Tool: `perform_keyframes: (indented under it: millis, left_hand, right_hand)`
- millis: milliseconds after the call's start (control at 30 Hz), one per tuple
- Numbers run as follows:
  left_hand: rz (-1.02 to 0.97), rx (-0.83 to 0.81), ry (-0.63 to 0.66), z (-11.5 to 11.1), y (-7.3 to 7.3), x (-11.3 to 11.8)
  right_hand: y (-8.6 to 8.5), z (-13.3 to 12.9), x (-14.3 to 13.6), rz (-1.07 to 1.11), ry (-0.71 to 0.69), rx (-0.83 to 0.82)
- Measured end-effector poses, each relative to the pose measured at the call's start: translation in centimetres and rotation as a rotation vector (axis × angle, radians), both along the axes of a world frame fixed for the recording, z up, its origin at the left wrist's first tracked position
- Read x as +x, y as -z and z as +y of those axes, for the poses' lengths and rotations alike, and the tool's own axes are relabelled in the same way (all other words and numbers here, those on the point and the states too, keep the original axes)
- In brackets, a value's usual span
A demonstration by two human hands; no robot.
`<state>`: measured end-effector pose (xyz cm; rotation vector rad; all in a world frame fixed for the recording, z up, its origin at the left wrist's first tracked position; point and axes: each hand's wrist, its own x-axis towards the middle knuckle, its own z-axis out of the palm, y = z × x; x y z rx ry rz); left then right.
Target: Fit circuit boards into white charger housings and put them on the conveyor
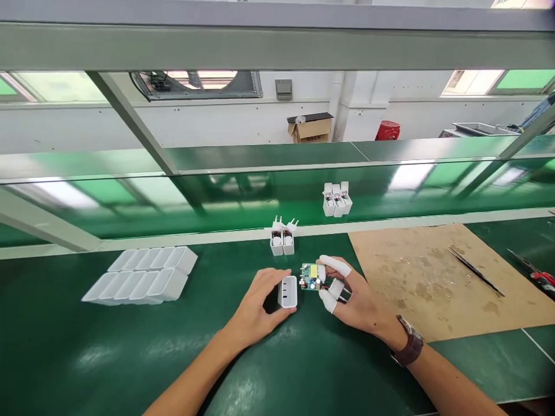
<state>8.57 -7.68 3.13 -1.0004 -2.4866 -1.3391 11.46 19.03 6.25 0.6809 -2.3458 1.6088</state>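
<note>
My left hand [261,303] grips a white charger housing [288,292] between thumb and fingers. Its end with several dark port slots faces me. Just to the right, my right hand [353,294], with white finger cots on thumb and index finger, holds a green circuit board [313,277] by its right end. The board carries a yellow transformer and small parts. A white plug piece with two metal pins [337,288] hangs beside the board, within the same hand. A narrow gap separates board and housing.
White empty housings [150,283] stand in two rows at left. Filled chargers [282,241] with plug pieces sit ahead, others [337,202] on the green ledge. At right, a brown board [416,283] bears tweezers [476,271]; red-handled pliers [537,276] lie beyond.
</note>
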Motion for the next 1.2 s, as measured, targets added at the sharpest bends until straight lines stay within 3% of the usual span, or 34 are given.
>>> perform_keyframes:
  millis: [267,767,1200]
  left_hand:
    - [0.144,-0.026,-0.016,0.3,0.4,-0.2]
    - [0.055,-0.046,-0.026,0.6,0.0,0.2]
    - [0.074,-0.074,-0.051,0.6,0.2,0.2]
  right_hand:
    - [0.4,-1.1,0.8,0.397,-0.039,0.294]
    - [0.0,-1.4,1.1,0.377,-0.038,0.41]
    - [-0.1,-1.4,1.1,0.395,-0.029,0.395]
